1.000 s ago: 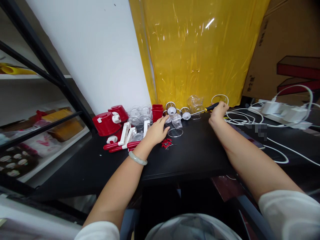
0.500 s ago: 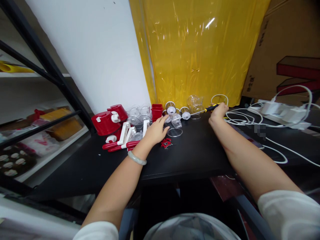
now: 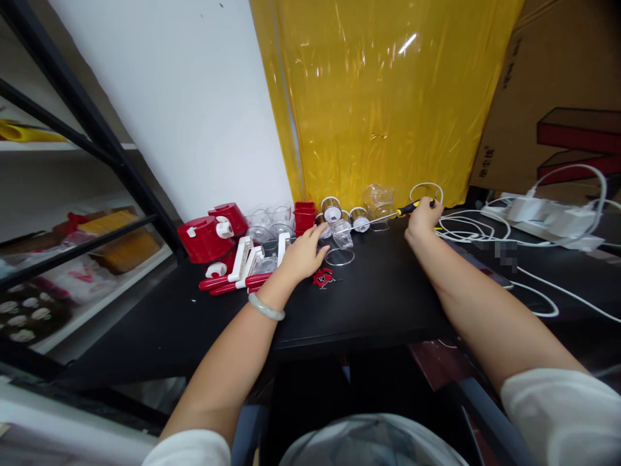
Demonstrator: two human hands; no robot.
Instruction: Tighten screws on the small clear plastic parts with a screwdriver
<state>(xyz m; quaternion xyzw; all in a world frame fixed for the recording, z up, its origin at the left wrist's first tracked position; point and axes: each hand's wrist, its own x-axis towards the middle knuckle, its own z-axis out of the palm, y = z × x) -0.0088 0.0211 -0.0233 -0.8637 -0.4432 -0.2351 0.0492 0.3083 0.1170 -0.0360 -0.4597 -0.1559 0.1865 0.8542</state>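
My right hand (image 3: pixel 423 217) is closed on the yellow-and-black handle of a screwdriver (image 3: pixel 406 209), whose long shaft points left toward a clear plastic part (image 3: pixel 342 235). My left hand (image 3: pixel 306 254) is at the left of that part, thumb and fingers spread; what its fingertips touch is too small to tell. A clear round piece (image 3: pixel 339 257) lies just right of the left thumb. Small red pieces and screws (image 3: pixel 322 278) are on the black table in front of it. Behind the hands stand wire spools (image 3: pixel 359 219) and red cups (image 3: pixel 305 217).
Red round housings (image 3: pixel 204 239) and red-and-white handles (image 3: pixel 242 268) lie to the left on the black table (image 3: pixel 369 304). White cables (image 3: pixel 473 226), a power strip (image 3: pixel 548 223) and a dark flat device (image 3: pixel 480 265) are at the right. A shelf rack (image 3: pixel 97 123) stands left.
The fingers of my right hand have shifted slightly on the screwdriver handle. My left hand has stayed in place.
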